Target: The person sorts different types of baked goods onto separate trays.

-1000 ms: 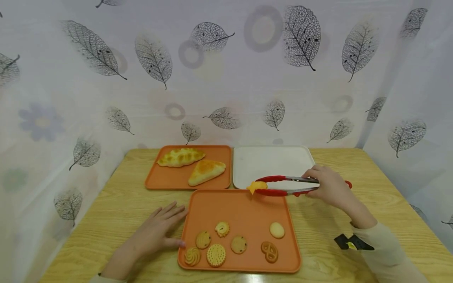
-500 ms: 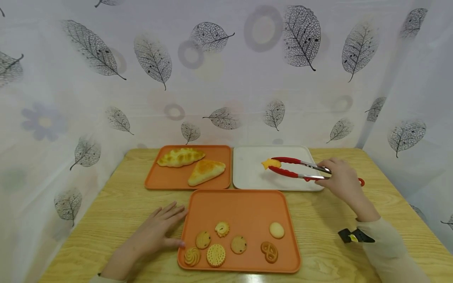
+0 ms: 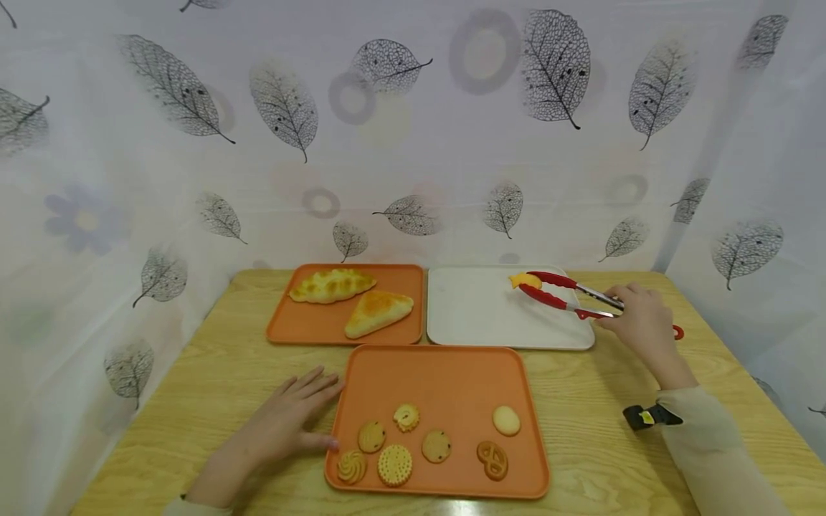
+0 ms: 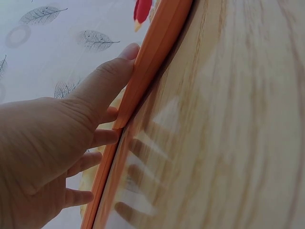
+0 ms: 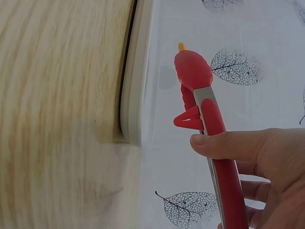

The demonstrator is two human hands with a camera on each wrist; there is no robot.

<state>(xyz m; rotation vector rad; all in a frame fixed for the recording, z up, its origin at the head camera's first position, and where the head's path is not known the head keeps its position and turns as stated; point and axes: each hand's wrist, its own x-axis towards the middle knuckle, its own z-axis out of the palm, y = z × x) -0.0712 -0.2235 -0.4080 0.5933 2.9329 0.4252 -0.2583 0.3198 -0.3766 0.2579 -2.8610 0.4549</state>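
My right hand [image 3: 642, 326] grips a pair of red-tipped metal tongs [image 5: 221, 157], thumb along one arm. Between the tong tips is a small orange fish-shaped cracker [image 3: 525, 280], held over the back right part of the white tray [image 3: 477, 315]. My left hand [image 3: 287, 419] lies spread at the left edge of the near orange tray [image 3: 439, 380]. In the left wrist view its thumb [image 4: 107, 76] touches the tray's side, fingers extended along it. Several cookies, among them a pretzel-shaped one [image 3: 493, 460] and a round pale one [image 3: 506, 420], lie on this tray.
At the back left a second orange tray [image 3: 303, 333] bears a braided bread [image 3: 332, 285] and a triangular pastry [image 3: 378, 314]. It stands beside the white tray, both behind the near tray. A leaf-printed curtain [image 3: 413, 143] hangs behind the wooden table [image 3: 600, 444].
The tongs with the fish cracker have moved right and back, from the near orange tray's rear edge to over the white tray's back right. My left hand has stayed in place.
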